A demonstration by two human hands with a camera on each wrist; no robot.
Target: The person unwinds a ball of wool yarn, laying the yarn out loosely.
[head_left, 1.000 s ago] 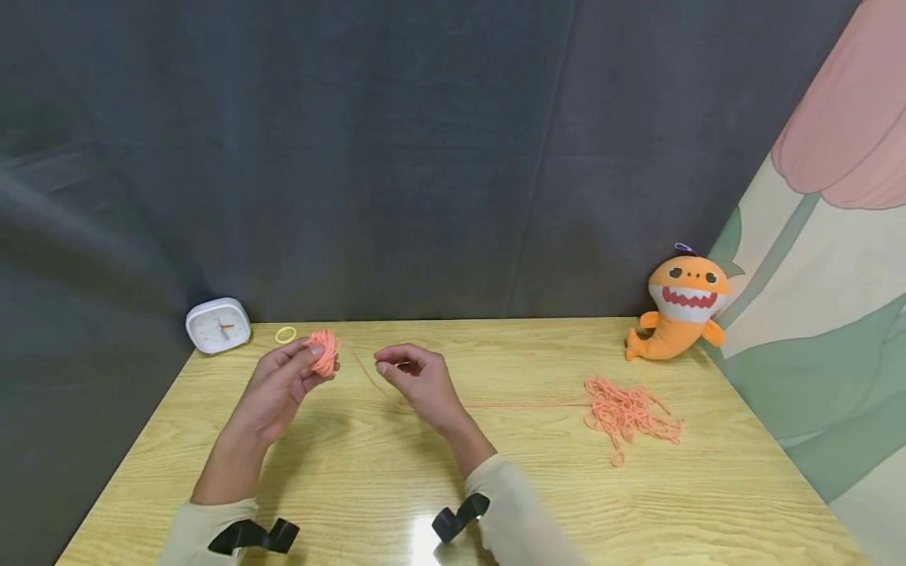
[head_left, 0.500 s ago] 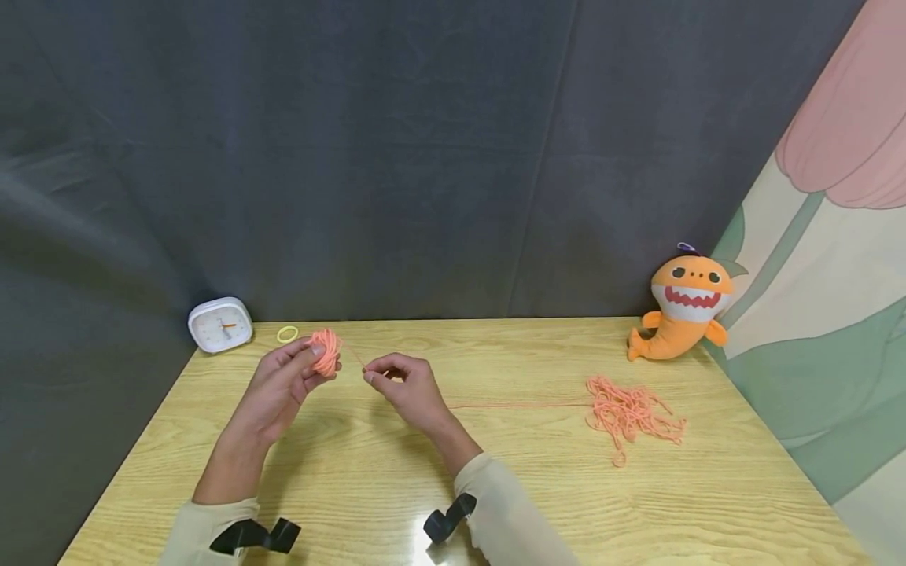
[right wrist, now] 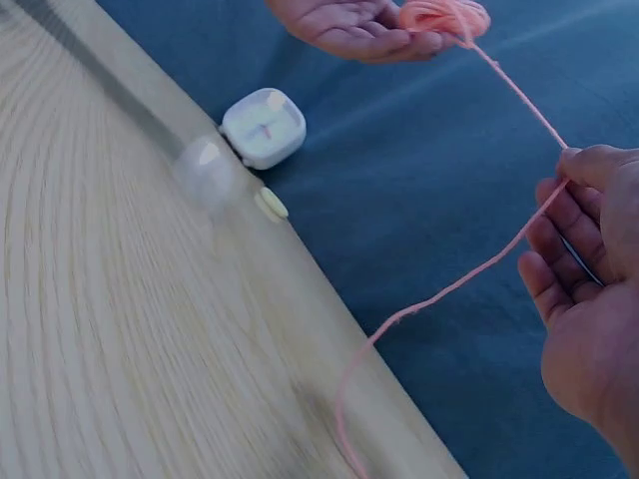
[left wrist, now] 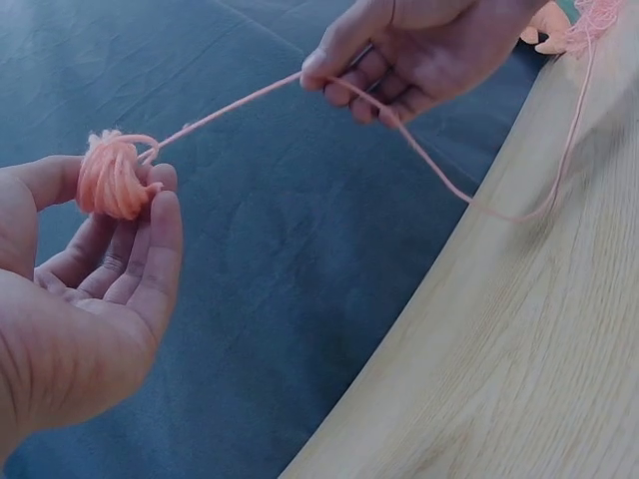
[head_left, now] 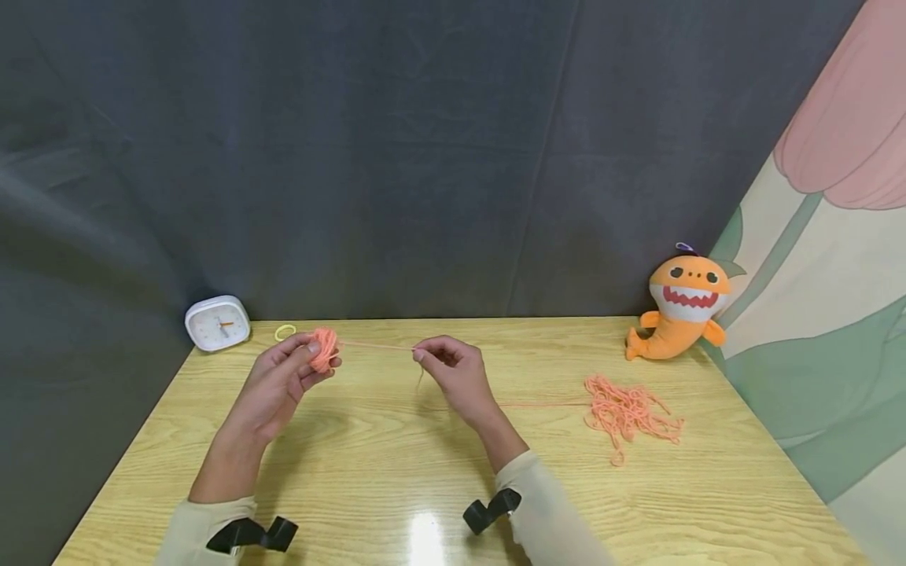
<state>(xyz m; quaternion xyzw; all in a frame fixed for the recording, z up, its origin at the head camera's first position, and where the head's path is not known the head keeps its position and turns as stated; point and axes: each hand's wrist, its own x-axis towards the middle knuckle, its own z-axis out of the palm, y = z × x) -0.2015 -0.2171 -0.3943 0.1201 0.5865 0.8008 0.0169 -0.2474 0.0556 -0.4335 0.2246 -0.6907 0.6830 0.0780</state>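
My left hand (head_left: 279, 383) holds a small wound ball of coral yarn (left wrist: 113, 177) between thumb and fingers, above the table's left half. From the ball a taut strand (left wrist: 235, 104) runs across to my right hand (head_left: 456, 379), which pinches it between thumb and fingertips. Past that pinch, the yarn droops in a slack curve (right wrist: 439, 295) down to the table. It leads on to a loose tangled heap of the same yarn (head_left: 626, 410) on the right of the tabletop.
A white clock (head_left: 217, 323) stands at the back left corner, with a yellow ring (head_left: 285, 332) beside it. At the back right sits an orange shark plush (head_left: 683, 306). A dark curtain (head_left: 425, 157) hangs behind the wooden table (head_left: 368, 487).
My right hand first moved slightly left towards the ball, then drew away to the right, pulling the strand straight. The left hand stays nearly in place, with the ball turned slightly.
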